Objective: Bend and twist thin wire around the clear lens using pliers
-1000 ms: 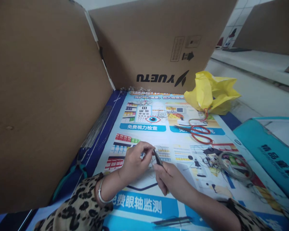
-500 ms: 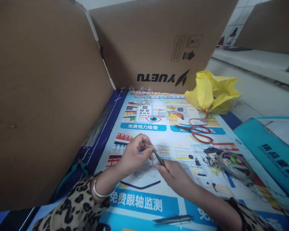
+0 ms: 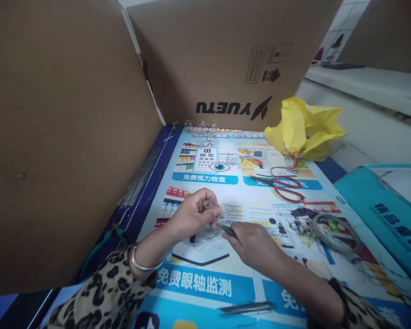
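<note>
My left hand [image 3: 197, 212] is closed in a pinch above the printed sheet, its fingertips on something thin that looks like fine wire, too small to make out fully. My right hand [image 3: 255, 244] grips dark metal tweezers [image 3: 230, 230], whose tips reach to the left fingertips. Loops of thin wire [image 3: 208, 241] hang or lie beneath the two hands; which of these I cannot tell. Nearer the front edge lie a few thin dark strips [image 3: 248, 308].
Red-handled scissors [image 3: 287, 188] lie behind my right hand, near a yellow bag [image 3: 303, 130]. A wire coil [image 3: 339, 233] sits at right beside a teal box [image 3: 387, 219]. Teal-handled pliers [image 3: 106, 237] and thin rods [image 3: 142, 178] are at left. Cardboard walls [image 3: 205, 64] stand behind and left.
The tweezers have tilted flatter, and my right hand has turned a little. My left hand stays pinched in nearly the same place. The view has shifted slightly.
</note>
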{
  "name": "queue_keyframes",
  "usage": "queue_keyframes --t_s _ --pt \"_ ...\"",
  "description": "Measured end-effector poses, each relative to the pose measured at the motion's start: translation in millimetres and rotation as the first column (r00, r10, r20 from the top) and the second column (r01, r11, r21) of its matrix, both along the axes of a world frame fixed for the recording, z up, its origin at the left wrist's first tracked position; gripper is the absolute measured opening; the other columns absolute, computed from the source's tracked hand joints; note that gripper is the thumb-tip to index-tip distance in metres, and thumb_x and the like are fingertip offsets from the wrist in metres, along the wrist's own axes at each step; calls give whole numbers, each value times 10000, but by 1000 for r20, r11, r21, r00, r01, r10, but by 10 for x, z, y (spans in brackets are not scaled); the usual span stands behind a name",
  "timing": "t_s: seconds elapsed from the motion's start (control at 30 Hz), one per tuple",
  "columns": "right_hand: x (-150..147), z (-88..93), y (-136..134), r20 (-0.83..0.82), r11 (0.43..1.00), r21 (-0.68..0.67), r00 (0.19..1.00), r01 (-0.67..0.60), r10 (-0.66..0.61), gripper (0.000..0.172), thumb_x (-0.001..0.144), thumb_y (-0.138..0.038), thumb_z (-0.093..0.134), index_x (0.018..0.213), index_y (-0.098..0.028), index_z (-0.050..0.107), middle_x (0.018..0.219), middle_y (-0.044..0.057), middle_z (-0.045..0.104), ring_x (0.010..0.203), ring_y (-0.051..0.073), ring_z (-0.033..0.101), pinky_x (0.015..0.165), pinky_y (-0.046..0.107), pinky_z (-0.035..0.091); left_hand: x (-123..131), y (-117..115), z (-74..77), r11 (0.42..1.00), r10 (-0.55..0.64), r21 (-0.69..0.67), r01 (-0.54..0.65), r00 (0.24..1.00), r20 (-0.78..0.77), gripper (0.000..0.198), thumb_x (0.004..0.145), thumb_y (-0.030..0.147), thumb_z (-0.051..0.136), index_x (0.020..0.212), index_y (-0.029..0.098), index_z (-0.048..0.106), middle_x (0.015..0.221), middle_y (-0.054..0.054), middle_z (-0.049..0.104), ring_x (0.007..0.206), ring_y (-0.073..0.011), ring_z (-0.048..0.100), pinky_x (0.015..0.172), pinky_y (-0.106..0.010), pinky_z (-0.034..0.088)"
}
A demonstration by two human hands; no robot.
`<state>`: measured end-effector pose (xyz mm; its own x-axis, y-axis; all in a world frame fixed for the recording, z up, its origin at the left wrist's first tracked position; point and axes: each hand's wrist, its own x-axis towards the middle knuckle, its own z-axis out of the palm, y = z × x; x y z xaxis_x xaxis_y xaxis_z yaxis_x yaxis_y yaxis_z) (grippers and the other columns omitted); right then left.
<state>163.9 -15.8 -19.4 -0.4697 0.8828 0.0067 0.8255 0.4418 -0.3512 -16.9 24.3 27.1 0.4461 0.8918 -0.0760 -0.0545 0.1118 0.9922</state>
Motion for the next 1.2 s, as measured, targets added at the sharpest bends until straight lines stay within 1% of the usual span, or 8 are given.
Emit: queue_keyframes --t_s 0.2,0.27,0.37,0.43,0.5,0.67,0.87,1.2 --pt "-8 138 -13 -268 960 -267 950 84 -158 343 893 -445 328 687 -198 446 632 22 596 563 135 531 520 240 327 35 0 -21 997 78 -6 -77 996 47 197 759 261 634 820 147 487 727 -19 669 642 -107 649 612 -208 489" --pt "-12 147 -22 -381 903 -424 890 72 -249 365 891 -463 329 654 -200 418 556 -8 540 507 113 504 493 225 345 46 1 -53 990 140 -5 -140 988 59 172 783 265 611 831 146 497 791 -36 683 704 -119 665 648 -215 498" --pt "-36 112 -50 -504 762 -646 778 -51 -375 398 875 -510 343 633 -198 398 490 -43 474 416 85 465 435 207 359 55 -5 -96 981 195 -7 -195 976 93 159 799 266 594 851 146 504 844 -47 686 775 -149 678 690 -241 509" --pt "-56 80 -69 -539 677 -724 723 -134 -433 412 860 -534 362 632 -193 399 480 -50 471 390 76 457 412 200 362 60 -18 -100 980 199 -5 -200 974 108 162 802 264 591 870 146 503 867 -53 683 813 -170 680 715 -262 514" --pt "-71 55 -81 -550 640 -749 698 -171 -458 419 853 -544 373 634 -188 407 478 -48 481 390 74 464 411 195 370 68 -37 -85 982 189 -1 -190 978 90 153 811 260 578 877 145 501 878 -59 682 831 -180 680 725 -269 514" --pt "-76 23 -82 -536 645 -751 699 -139 -473 433 840 -565 385 641 -182 422 499 -40 500 425 78 494 422 192 384 91 -70 -52 978 205 42 -204 979 -4 106 830 239 543 848 146 497 875 -61 680 829 -170 681 731 -264 523" --pt "-76 27 -75 -530 631 -763 693 -138 -489 438 841 -569 382 652 -178 432 509 -36 512 439 79 504 438 196 393 80 -89 -140 947 245 238 -214 964 -107 117 860 272 499 903 163 509 922 -65 669 871 -174 671 777 -287 528" --pt "-86 42 -77 -512 638 -762 709 -113 -486 425 845 -560 370 643 -188 414 479 -53 476 389 76 470 395 195 369 69 -122 -140 876 277 466 -120 919 -282 101 873 223 477 932 182 547 927 -45 676 863 -147 667 753 -251 520"
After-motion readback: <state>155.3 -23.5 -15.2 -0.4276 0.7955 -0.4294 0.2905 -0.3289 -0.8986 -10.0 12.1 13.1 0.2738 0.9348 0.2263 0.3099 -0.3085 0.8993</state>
